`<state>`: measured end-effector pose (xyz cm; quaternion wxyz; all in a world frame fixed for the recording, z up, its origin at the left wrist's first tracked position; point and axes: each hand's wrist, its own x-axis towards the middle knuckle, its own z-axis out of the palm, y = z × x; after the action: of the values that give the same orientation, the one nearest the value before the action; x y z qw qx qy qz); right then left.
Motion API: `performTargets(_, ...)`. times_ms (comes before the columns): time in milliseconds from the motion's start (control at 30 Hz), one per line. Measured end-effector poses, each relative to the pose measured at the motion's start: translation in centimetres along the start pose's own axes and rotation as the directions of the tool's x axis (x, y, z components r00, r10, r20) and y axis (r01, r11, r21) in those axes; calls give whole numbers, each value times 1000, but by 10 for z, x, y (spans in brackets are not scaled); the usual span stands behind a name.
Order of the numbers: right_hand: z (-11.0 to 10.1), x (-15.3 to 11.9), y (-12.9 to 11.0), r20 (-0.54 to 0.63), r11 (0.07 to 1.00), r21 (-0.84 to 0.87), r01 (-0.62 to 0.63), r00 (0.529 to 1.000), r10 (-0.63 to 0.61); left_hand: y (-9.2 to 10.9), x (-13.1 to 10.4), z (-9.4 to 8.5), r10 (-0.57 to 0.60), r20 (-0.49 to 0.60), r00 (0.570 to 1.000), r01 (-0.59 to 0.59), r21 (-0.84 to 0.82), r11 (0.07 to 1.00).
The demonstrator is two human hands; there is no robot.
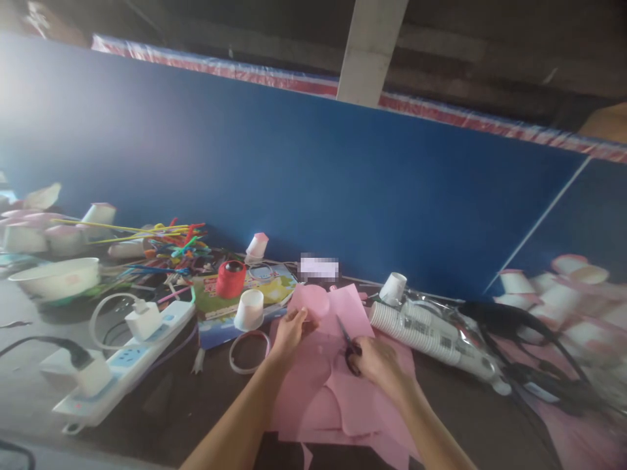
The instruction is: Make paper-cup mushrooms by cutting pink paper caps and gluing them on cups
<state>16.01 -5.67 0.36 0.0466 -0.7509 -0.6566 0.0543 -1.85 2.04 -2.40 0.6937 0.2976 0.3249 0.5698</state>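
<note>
Blue partition, scissors — pointing forward, leftward

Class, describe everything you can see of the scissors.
The scissors have slim, dark grey, metal-looking blades and dark handle loops. The right hand grips them by the loops, over pink paper, tip pointing forward and slightly left. The hand covers part of the loops; whether the blades are parted is too blurred to tell.

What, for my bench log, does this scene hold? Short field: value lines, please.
Left hand: fingertips at a rounded pink piece; grip unclear
Right hand: holding scissors
Beneath hands: pink sheets
Left side: power strip, red spool
Right side: stacked white cups
Background: blue panel
</note>
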Motion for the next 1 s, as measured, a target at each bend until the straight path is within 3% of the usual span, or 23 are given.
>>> performTargets(200,-1,-2,-1,-107,998,57,21,994,-15,3,-5,0,-15,3,1000,15,12,1000)
performTargets(300,-10,-3,3,-261,969,243,41,965,24,1,-1,0,11,-1,1000,-11,16,1000)
performTargets(400,-15,1,5,-363,836,520,173,931,34,-2,2,-1,66,4,998,-66,6,998)
performTargets(467,-12,6,4,-328,675,697,240,945,4,-2,3,0,86,12,996,-86,17,996)
performTargets(567,-2,8,-1,-236,432,869,240,970,-63,-1,2,1,100,-5,995,-99,56,993)
performTargets(633,2,6,-3,-188,343,913,222,973,-131,0,2,1,101,-31,994,-99,72,992)
performTargets(833,0,-1,2,-125,329,928,173,979,-163,-3,8,-3,92,-15,996,-90,93,992)
performTargets(1000,6,-1,6,27,374,925,70,969,-247,-4,8,-4,110,-34,993,-105,105,989)
